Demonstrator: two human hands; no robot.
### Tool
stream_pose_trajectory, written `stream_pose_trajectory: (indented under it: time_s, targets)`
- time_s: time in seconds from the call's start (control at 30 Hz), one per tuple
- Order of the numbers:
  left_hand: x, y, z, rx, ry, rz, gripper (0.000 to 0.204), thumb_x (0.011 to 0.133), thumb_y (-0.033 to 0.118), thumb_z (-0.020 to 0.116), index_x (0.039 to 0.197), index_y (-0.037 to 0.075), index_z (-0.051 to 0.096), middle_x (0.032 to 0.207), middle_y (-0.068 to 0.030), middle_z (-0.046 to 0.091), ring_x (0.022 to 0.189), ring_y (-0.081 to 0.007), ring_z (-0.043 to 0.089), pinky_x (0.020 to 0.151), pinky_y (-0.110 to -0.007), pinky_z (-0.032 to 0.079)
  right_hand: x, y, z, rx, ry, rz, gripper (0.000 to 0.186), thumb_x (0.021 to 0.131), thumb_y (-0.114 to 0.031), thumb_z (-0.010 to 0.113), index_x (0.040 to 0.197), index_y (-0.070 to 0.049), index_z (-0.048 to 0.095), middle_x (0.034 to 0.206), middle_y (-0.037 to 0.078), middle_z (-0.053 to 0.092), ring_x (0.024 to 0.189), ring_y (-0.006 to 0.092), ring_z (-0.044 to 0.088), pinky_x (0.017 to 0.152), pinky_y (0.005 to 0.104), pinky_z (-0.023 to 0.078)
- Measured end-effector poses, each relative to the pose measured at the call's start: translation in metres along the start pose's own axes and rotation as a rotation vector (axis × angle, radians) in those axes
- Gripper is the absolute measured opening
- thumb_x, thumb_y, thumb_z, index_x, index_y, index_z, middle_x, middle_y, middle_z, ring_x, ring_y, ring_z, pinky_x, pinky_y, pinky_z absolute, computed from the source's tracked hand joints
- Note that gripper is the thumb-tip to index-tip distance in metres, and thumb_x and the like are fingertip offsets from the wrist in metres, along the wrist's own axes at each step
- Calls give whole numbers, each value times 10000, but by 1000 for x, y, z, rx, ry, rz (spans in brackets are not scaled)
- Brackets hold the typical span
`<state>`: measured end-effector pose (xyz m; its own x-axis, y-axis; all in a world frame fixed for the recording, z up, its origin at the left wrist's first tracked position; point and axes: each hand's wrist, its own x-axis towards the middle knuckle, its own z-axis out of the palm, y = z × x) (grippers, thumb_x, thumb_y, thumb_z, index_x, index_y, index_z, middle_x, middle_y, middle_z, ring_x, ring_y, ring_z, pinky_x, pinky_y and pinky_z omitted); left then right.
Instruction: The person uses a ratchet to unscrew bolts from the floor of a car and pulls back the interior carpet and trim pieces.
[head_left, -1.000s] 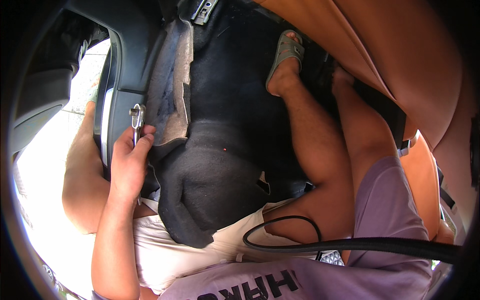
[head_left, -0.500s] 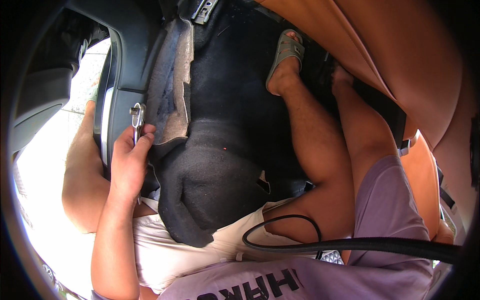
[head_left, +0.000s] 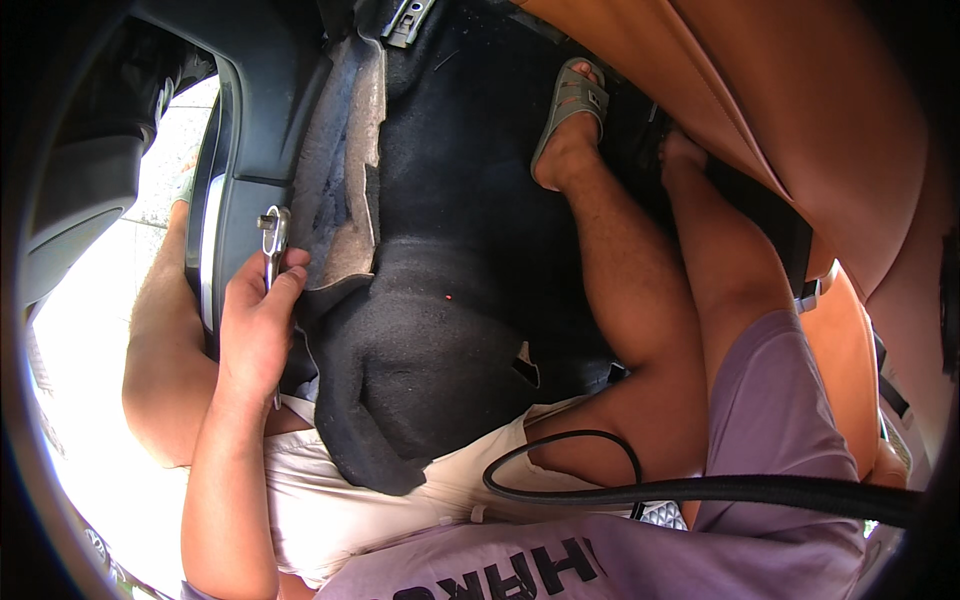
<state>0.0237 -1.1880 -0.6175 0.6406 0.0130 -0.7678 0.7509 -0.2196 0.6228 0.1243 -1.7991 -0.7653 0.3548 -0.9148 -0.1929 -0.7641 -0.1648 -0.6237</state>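
My left hand (head_left: 258, 325) is closed round the handle of a shiny metal ratchet wrench (head_left: 276, 240). The wrench stands up out of my fist, its round head with the square drive uppermost, and the handle's end shows below my wrist. Just right of that hand is the torn or cut edge of a black floor carpet (head_left: 440, 330), with pale backing (head_left: 350, 250) showing. My right arm reaches forward beside my right leg. In deep shadow by the edge of the brown seat (head_left: 800, 120), my right hand (head_left: 684, 152) is partly hidden and its fingers cannot be made out.
A dark door sill (head_left: 263, 215) runs along the left, with bright paving outside. A metal bracket (head_left: 407, 22) sits at the far end of the carpet. A black cable (head_left: 740, 488) loops over my lap. My foot in a sandal (head_left: 575, 108) rests on the carpet.
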Motion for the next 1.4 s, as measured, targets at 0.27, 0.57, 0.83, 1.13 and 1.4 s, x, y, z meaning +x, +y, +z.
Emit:
stream_pose_trajectory:
  time_s: [0.27, 0.57, 0.83, 1.13, 1.4]
  targets:
    - [3, -4, -1, 2, -5, 41, 192, 1026, 140, 615, 1155, 12, 676, 817, 64, 568, 664, -34, 434, 592, -229, 328, 1, 6, -5, 105, -64, -40, 352, 934, -384, 798, 1043, -62, 706, 748, 35, 670, 520, 153, 557, 476, 316, 425]
    - [2, -3, -2, 6, -11, 5, 191, 1025, 143, 614, 1156, 17, 674, 806, 65, 563, 651, -32, 433, 578, -227, 321, 7, 9, -2, 7, -14, 4, 241, 940, -311, 765, 989, -78, 726, 782, 44, 698, 550, 159, 593, 500, 306, 422]
    - [2, -3, -1, 10, 7, -1, 191, 1030, 150, 612, 1162, 27, 675, 751, 79, 540, 576, -29, 407, 520, -231, 294, -6, 4, -2, -91, -116, 55, 216, 962, -248, 726, 1069, -61, 744, 828, 90, 727, 560, 176, 627, 500, 317, 466]
    - [-2, 2, 0, 3, 15, -35, 177, 1034, 159, 614, 1155, 46, 678, 714, 87, 518, 540, -27, 388, 490, -235, 273, 84, 61, 16, -36, -270, -188, 171, 948, -138, 691, 1076, -40, 749, 996, 140, 730, 750, 292, 672, 655, 426, 550]
    - [4, -7, 0, 32, 3, 10, 161, 1042, 217, 590, 1145, 120, 666, 620, 119, 420, 466, -18, 320, 442, -235, 208, 62, 44, 8, -269, -126, -264, 240, 944, -216, 727, 1097, -34, 698, 1010, 140, 763, 858, 223, 738, 652, 299, 535]
